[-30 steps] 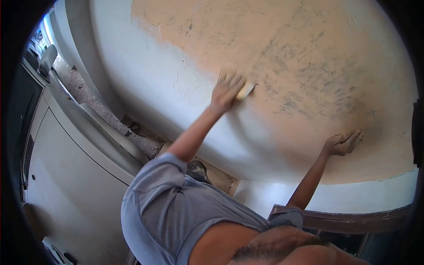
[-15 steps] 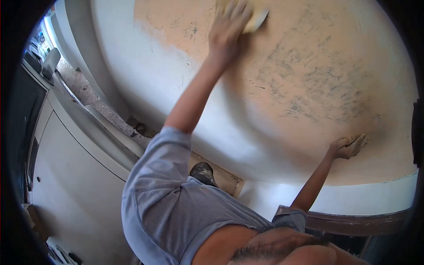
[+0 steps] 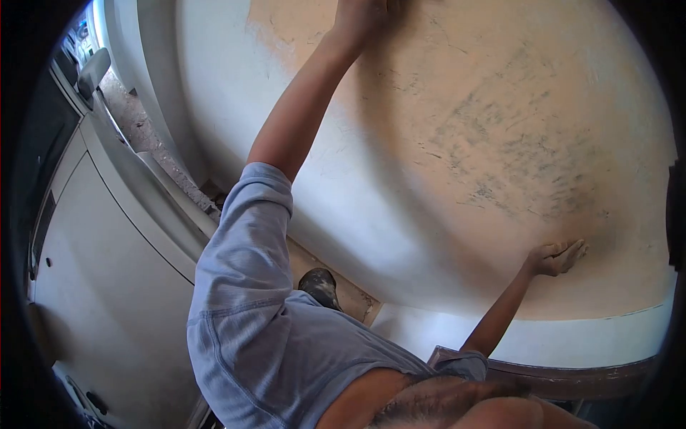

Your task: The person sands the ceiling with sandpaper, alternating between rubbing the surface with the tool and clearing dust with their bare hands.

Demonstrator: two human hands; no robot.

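Observation:
My left hand (image 3: 364, 18) is raised at the top edge of the head view, close to a pale panel. The edge cuts off its fingers, so whatever is under them is hidden. Lower right, my right hand (image 3: 557, 257) is against or very near the same panel. Its dusty fingers are stretched out, slightly bent and close together, and I see nothing held in them. Between the hands spreads a tan coated patch (image 3: 457, 129) with dark scuffs and scratches, on the white panel (image 3: 343, 193).
To the left stands a white vehicle-like panel (image 3: 107, 272) with a side mirror (image 3: 93, 71). A dark, dust-spotted shoe (image 3: 321, 287) is on the floor below my torso. Brown trim (image 3: 579, 379) runs beneath the white panel at lower right.
My left hand has moved up, and its fingers and the yellowish pad under them have left the view. My right hand appears slightly lower and further left as the whole view shifts.

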